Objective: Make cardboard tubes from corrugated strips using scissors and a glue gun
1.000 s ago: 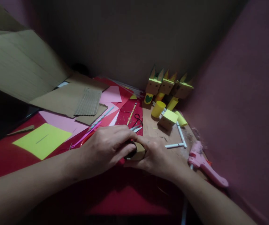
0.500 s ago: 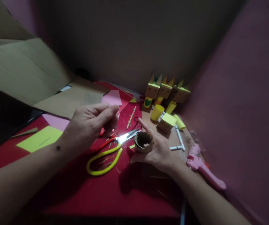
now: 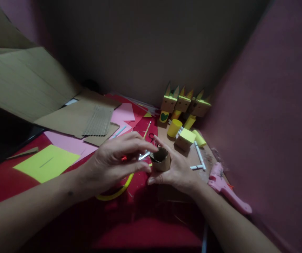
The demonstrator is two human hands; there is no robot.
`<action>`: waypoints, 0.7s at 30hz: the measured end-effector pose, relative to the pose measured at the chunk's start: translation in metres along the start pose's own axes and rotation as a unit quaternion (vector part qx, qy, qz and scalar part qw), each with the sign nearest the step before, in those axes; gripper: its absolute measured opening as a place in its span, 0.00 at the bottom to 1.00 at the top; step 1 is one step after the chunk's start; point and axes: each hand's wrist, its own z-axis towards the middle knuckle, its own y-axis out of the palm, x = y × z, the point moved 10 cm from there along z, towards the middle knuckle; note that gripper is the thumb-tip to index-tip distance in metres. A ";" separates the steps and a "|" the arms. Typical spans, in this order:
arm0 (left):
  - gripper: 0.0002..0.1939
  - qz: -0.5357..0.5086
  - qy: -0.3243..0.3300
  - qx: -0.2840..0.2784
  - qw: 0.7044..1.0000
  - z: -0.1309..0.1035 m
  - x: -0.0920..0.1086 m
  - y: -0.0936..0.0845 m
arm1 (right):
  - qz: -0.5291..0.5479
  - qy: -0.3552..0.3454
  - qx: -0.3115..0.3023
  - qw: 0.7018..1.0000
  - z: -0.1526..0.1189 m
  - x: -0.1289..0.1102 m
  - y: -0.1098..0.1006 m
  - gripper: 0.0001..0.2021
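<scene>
A short brown cardboard tube (image 3: pixel 161 165) stands upright with its hollow top facing me. My right hand (image 3: pixel 181 172) is wrapped around it from the right, thumb in front and index finger stretched behind. From the left, my left hand (image 3: pixel 119 160) reaches over, thumb and index finger apart. Its index fingertip is at the tube's rim and its thumb tip by the near left side; whether they press on it I cannot tell. Under the left hand lie scissors (image 3: pixel 116 194) with a yellow handle loop, mostly covered. A pencil (image 3: pixel 147 130) lies behind them.
Box-headed cardboard figures (image 3: pixel 184 103) stand at the back right, near a loose box head (image 3: pixel 185 138) and a yellow cylinder (image 3: pixel 175 128). A pink glue gun (image 3: pixel 227 188) lies at right. Yellow paper (image 3: pixel 47 162) and cardboard sheets (image 3: pixel 69 117) cover the left side.
My left hand has moved right and down to the tube, its closed fingers now apart, covering much of the scissors. The right hand still holds the tube. The view has shifted slightly.
</scene>
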 end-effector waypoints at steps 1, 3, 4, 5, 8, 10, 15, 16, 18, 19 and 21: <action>0.12 0.037 0.037 -0.012 0.999 -0.002 0.006 0.005 | -0.021 -0.011 -0.001 1.000 0.000 -0.002 0.000 0.56; 0.09 0.083 0.086 -0.021 0.993 -0.008 0.013 0.013 | -0.035 -0.022 -0.011 0.999 -0.002 -0.003 0.001 0.54; 0.07 0.094 0.098 -0.023 0.990 -0.010 0.014 0.015 | -0.031 -0.020 -0.019 0.999 -0.002 -0.002 0.003 0.52; 0.06 0.100 0.107 -0.027 0.989 -0.012 0.015 0.018 | -0.019 -0.014 -0.024 0.999 -0.003 -0.001 0.005 0.50; 0.06 0.098 0.125 -0.038 0.986 -0.015 0.017 0.020 | 0.073 0.019 -0.060 0.995 -0.006 0.004 0.016 0.36; 0.04 0.088 0.120 -0.055 0.987 -0.014 0.016 0.021 | 0.155 0.043 -0.098 0.982 -0.008 0.005 0.028 0.24; 0.05 0.064 0.060 -0.104 0.991 -0.008 0.011 0.023 | 0.272 0.102 -0.121 0.949 -0.011 0.007 0.040 0.19; 0.04 0.056 0.040 -0.104 0.992 -0.006 0.009 0.023 | 0.283 0.111 -0.124 0.945 -0.011 0.008 0.040 0.19; 0.02 0.022 -0.009 -0.101 0.995 -0.004 0.002 0.023 | 0.293 0.121 -0.133 0.939 -0.011 0.012 0.042 0.18; 0.02 -0.008 -0.039 -0.102 0.994 -0.003 -0.002 0.024 | 0.298 0.122 -0.141 0.936 -0.011 0.013 0.043 0.18; 0.04 -0.091 -0.108 -0.116 0.983 -0.005 -0.012 0.031 | 0.313 0.119 -0.162 0.928 -0.011 0.014 0.046 0.18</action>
